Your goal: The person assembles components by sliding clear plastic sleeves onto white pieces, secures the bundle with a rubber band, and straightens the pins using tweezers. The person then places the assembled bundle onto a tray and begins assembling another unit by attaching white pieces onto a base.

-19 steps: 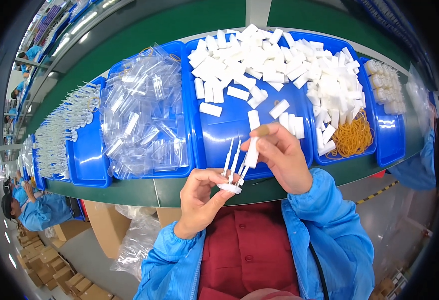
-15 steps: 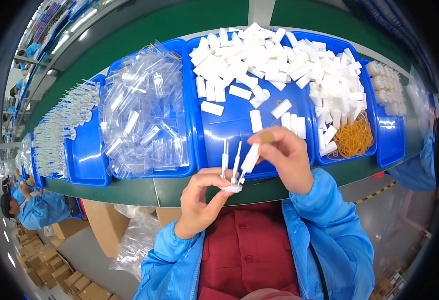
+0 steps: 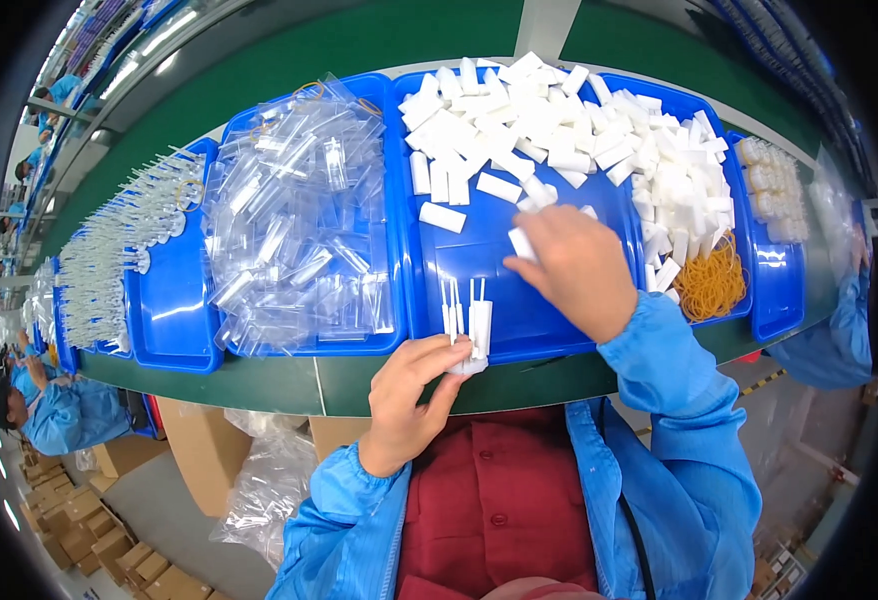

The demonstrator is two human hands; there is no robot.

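My left hand [image 3: 409, 395] pinches a small round white base [image 3: 469, 367] between thumb and fingers, low in front of the trays. Thin white rods [image 3: 452, 305] stand up from this base. A white foam sleeve [image 3: 480, 328] sits around one of the rods, whose tip pokes out above it. My right hand [image 3: 579, 270] is over the middle blue tray, with thumb and fingers closed around a white foam block [image 3: 521, 243]. The rest of that hand covers several blocks behind it.
The middle blue tray [image 3: 439, 265] holds a heap of white foam blocks [image 3: 519, 120]. Left of it is a tray of clear plastic sleeves [image 3: 299, 220], then rodded white parts [image 3: 109, 260]. Orange rubber bands [image 3: 714, 280] lie at the right, before pale parts [image 3: 771, 190].
The foam sleeve has gone down over a rod to the base, and my right hand has let go of it. That hand has moved up and right to a foam block in the tray.
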